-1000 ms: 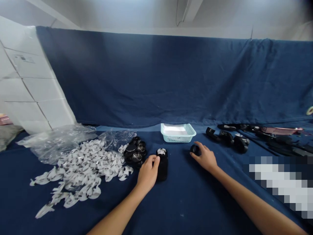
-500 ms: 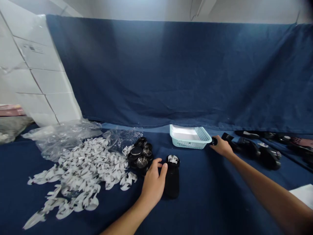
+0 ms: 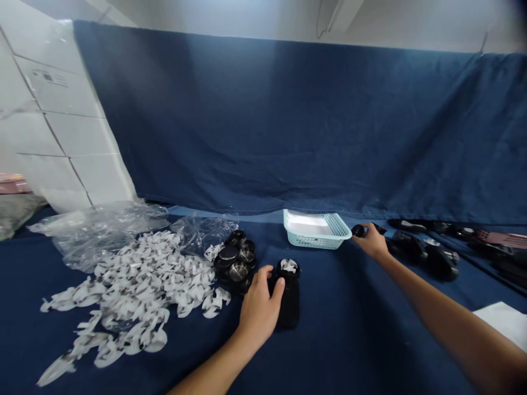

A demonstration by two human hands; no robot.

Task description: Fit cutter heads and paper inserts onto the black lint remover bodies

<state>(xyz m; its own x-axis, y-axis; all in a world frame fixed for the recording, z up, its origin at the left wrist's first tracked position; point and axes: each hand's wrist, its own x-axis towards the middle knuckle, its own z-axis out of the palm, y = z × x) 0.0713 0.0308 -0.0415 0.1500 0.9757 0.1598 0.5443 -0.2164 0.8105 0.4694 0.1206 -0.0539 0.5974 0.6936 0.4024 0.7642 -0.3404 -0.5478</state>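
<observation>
Since the left hand and right hand lie well apart on the navy-cloth worktop, each has its own piece: a black cylindrical part against the left fingers, apparently steadied there, grip unclear; a small black knob pinched by the right, beside a pale blue plastic basket. Head view also lists white die-cut paper pieces, black metal-faced discs and black fittings.

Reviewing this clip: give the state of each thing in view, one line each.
Left hand: touching the black cylinder.
Right hand: holding a small black round piece.
Light blue basket: upright, white tray inside.
Clear plastic bag: crumpled.
White cut pieces: loose heap.
Black metal-faced discs: clustered.
Black parts: lying in a row.
</observation>
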